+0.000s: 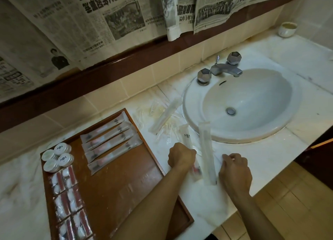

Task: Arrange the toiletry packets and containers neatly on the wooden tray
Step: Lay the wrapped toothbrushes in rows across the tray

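Head view: the wooden tray (115,189) lies at the near left of the marble counter (270,160). On it sit four long packets (110,146) in a slanted row, four round containers (57,156) at the far left corner, and small red-striped packets (66,194) down the left side. The left hand (181,156) grasps a long packet (187,140) just right of the tray. The right hand (235,171), fingers curled, pinches a flat clear wrapper beside another long packet (207,153). More packets (165,115) lie by the sink (243,104).

A white sink (239,104) with a metal faucet (225,69) sits in the marble counter (270,160), newspapers (100,19) hang above, and a small cup (287,29) stands far right.
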